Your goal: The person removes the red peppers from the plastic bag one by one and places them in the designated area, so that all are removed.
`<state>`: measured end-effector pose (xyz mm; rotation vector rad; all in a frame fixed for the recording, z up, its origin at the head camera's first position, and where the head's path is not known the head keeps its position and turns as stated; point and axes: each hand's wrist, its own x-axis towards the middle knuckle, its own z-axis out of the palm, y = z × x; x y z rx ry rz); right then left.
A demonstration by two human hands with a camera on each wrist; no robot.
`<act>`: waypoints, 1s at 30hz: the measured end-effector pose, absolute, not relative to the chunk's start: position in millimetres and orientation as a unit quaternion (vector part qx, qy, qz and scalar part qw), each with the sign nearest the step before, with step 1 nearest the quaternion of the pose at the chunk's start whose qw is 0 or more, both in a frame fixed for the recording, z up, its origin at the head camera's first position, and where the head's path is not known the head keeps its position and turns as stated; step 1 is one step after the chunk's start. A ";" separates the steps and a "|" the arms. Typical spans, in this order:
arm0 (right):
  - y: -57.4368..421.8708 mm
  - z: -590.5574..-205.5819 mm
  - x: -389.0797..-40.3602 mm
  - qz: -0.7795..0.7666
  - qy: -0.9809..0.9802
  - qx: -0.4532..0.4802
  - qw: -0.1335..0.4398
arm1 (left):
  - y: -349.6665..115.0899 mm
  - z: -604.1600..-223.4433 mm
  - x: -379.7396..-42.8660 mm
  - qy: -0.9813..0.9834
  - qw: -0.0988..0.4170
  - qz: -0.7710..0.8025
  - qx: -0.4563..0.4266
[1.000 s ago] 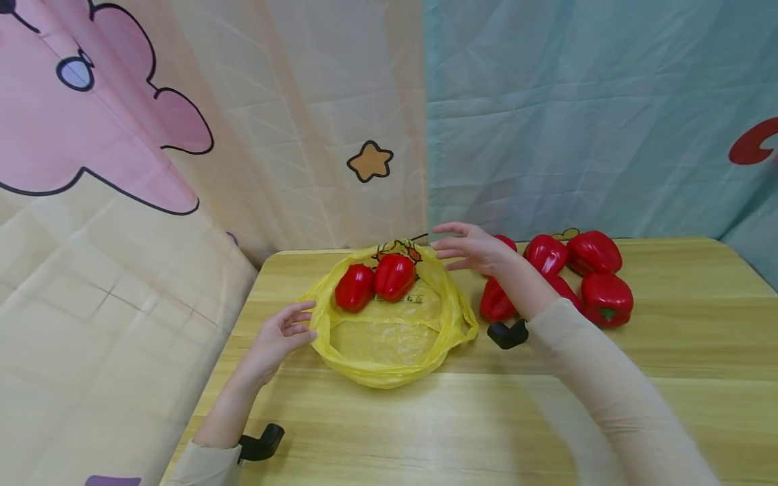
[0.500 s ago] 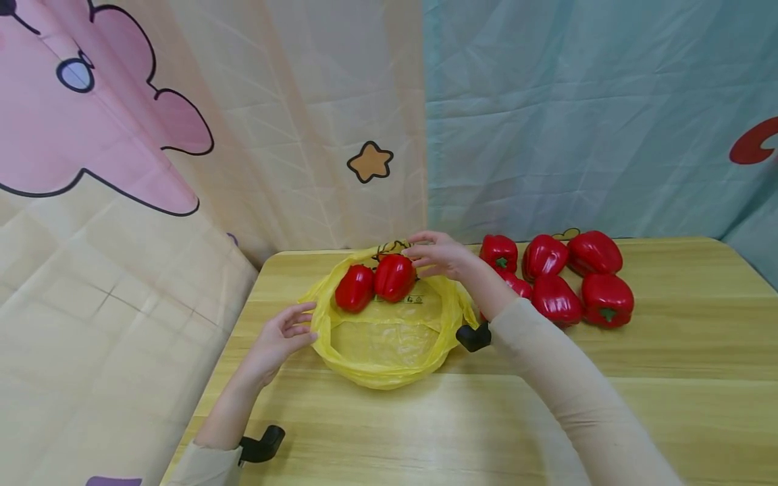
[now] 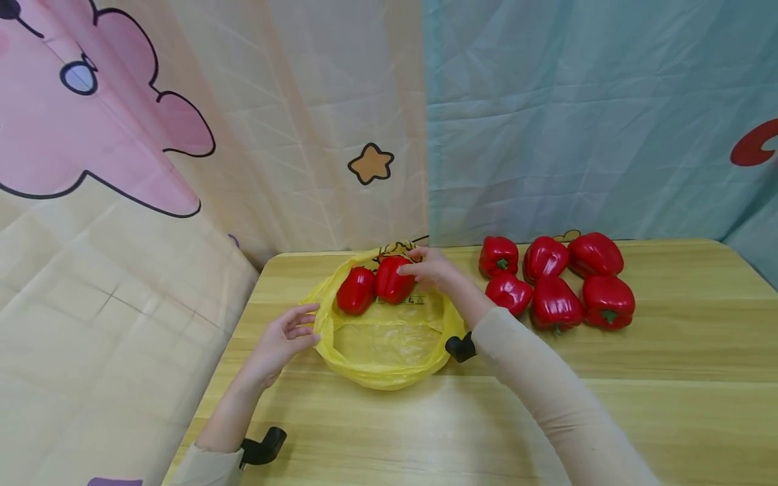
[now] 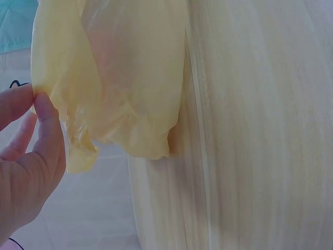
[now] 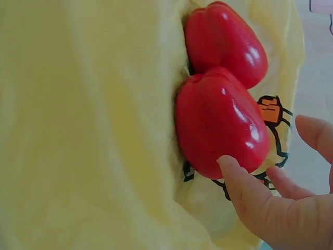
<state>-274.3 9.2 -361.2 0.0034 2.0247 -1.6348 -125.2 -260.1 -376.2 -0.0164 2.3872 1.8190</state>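
Observation:
A yellow plastic bag (image 3: 389, 378) lies spread open on the table, with two red bell peppers (image 3: 355, 290) side by side at its back. My left hand (image 3: 286, 341) pinches the bag's rim on the left side; in the left wrist view, thumb and finger (image 4: 49, 117) meet at the edge of the plastic. My right hand (image 3: 433, 268) reaches over the bag's back right part, beside the right-hand bell pepper (image 5: 223, 125). One digit (image 5: 231, 172) overlaps its lower end in the right wrist view, while the others are spread apart from it.
Several more red bell peppers (image 3: 556, 304) lie grouped on the wooden table (image 3: 687, 351), right of the bag. A printed curtain (image 3: 516, 135) hangs behind the table's back edge, and another printed cloth (image 3: 109, 297) lies along the left side.
My right hand has moved left and down from above the right-hand peppers to the pepper in the bag. The left hand stays at the bag's rim.

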 end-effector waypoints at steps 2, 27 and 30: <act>6.7 -363.5 -273.9 -0.596 0.759 -0.001 0.262 | -259.9 -376.9 -125.3 0.793 0.070 0.605 -0.008; -10.7 -379.0 -272.8 -0.595 0.766 0.058 0.236 | -260.3 -382.1 -125.8 0.791 0.065 0.608 0.003; -11.5 -381.3 -272.4 -0.589 0.773 0.054 0.232 | -260.8 -382.8 -124.8 0.787 0.054 0.614 0.017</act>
